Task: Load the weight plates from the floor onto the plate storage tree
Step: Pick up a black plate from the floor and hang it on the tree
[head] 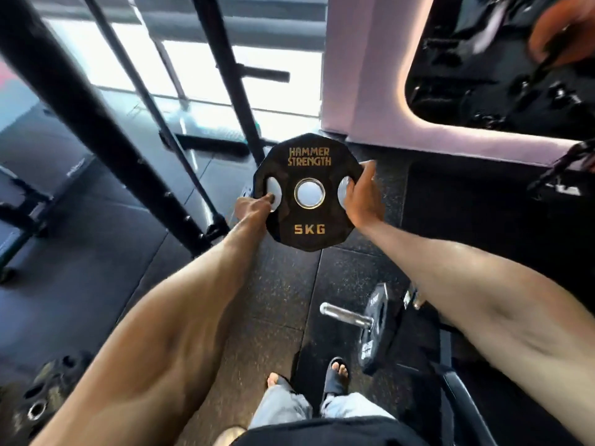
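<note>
Plate (309, 193) of black rubber, marked 5 KG, is held upright at arm's length above the floor (280, 300) in the head view. Both hands are clenched on it: the left hand (252, 207) and right hand (362, 196) are hooked through the two side grip slots. It is judged rigid, moderately heavy and easily gripped there. A loaded chrome peg (347, 316) is seen low on the right.
</note>
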`<move>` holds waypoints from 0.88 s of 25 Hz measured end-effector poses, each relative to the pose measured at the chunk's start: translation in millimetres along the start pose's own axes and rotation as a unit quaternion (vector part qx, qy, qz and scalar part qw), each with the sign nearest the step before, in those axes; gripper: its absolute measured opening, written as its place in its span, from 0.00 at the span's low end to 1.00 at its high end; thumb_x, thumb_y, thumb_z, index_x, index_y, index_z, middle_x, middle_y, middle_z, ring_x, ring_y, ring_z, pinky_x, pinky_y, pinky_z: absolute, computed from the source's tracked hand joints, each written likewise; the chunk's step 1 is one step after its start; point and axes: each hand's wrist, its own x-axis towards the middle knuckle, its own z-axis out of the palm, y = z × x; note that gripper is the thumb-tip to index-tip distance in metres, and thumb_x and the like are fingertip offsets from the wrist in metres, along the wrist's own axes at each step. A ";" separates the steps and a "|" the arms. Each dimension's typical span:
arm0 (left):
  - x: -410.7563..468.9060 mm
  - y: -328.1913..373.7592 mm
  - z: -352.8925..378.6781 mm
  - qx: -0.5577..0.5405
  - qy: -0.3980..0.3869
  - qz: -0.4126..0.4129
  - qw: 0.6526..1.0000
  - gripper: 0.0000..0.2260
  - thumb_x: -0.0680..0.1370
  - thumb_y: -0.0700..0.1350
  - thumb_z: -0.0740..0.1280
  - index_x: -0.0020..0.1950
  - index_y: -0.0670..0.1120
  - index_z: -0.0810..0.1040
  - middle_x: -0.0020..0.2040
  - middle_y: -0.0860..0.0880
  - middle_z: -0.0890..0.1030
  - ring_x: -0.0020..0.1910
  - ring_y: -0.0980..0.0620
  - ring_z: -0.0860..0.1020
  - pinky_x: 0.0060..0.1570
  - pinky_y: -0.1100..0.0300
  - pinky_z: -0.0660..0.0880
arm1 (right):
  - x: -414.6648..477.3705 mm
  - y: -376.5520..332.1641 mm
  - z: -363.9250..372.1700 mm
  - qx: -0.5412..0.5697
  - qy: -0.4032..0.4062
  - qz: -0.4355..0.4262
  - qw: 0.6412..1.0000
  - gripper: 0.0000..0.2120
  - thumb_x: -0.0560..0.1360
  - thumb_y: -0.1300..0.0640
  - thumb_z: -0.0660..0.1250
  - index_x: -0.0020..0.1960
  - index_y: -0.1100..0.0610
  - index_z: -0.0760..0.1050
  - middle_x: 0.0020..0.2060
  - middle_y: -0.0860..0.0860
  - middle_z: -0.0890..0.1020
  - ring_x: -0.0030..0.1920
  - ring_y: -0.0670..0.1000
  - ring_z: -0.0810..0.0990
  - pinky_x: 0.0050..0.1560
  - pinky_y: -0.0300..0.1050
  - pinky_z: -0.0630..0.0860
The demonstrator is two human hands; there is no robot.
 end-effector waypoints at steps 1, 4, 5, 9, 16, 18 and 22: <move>1.8 11.2 7.4 -0.002 -0.015 0.015 1.000 0.24 0.63 0.54 0.77 0.49 0.38 0.80 0.50 0.40 0.84 0.49 0.44 0.83 0.54 0.50 0.80 | 9.2 -1.1 -7.8 0.021 0.013 0.004 1.000 0.11 0.81 0.58 0.59 0.62 0.57 0.64 0.57 0.59 0.77 0.54 0.63 0.79 0.49 0.54 0.73; 12.2 44.5 30.2 0.008 -0.034 0.052 0.998 0.20 0.64 0.51 0.77 0.41 0.38 0.74 0.46 0.42 0.83 0.45 0.45 0.83 0.53 0.49 0.80 | 36.3 -5.5 -24.8 0.054 0.057 0.006 0.997 0.10 0.80 0.59 0.58 0.60 0.57 0.64 0.55 0.53 0.75 0.51 0.55 0.77 0.49 0.54 0.74; 18.2 55.8 36.5 0.026 -0.039 0.058 0.997 0.19 0.66 0.50 0.78 0.43 0.37 0.75 0.47 0.42 0.83 0.47 0.45 0.82 0.54 0.50 0.80 | 43.2 -8.7 -27.9 0.051 0.067 0.009 0.996 0.09 0.80 0.59 0.58 0.60 0.57 0.64 0.54 0.52 0.74 0.49 0.52 0.76 0.48 0.51 0.72; 63.6 99.4 60.7 0.070 -0.065 0.078 0.992 0.25 0.65 0.50 0.78 0.56 0.38 0.78 0.55 0.41 0.82 0.53 0.43 0.82 0.56 0.51 0.79 | 76.0 -23.1 -17.0 0.056 0.106 0.038 0.992 0.10 0.81 0.59 0.59 0.62 0.57 0.64 0.54 0.51 0.73 0.51 0.52 0.76 0.51 0.50 0.73; 117.4 180.8 109.6 0.119 -0.107 0.161 0.974 0.18 0.67 0.46 0.75 0.50 0.36 0.80 0.47 0.41 0.83 0.47 0.44 0.82 0.50 0.52 0.81 | 148.1 -33.5 0.2 0.086 0.177 0.040 0.980 0.16 0.78 0.62 0.63 0.63 0.62 0.63 0.55 0.56 0.72 0.51 0.50 0.73 0.49 0.44 0.69; 129.5 199.5 131.1 0.119 -0.118 0.175 0.970 0.15 0.67 0.44 0.75 0.48 0.36 0.81 0.46 0.40 0.83 0.46 0.43 0.82 0.49 0.50 0.81 | 173.3 -27.3 2.8 0.086 0.203 0.052 0.974 0.16 0.77 0.61 0.63 0.62 0.61 0.63 0.56 0.57 0.72 0.52 0.53 0.74 0.49 0.46 0.70; 155.5 232.4 192.1 0.143 -0.143 0.195 0.960 0.12 0.68 0.44 0.75 0.44 0.39 0.78 0.41 0.42 0.79 0.41 0.46 0.79 0.42 0.52 0.79 | 224.7 -1.0 6.7 0.073 0.248 0.095 0.961 0.12 0.78 0.60 0.62 0.59 0.59 0.63 0.52 0.56 0.73 0.49 0.55 0.76 0.48 0.52 0.74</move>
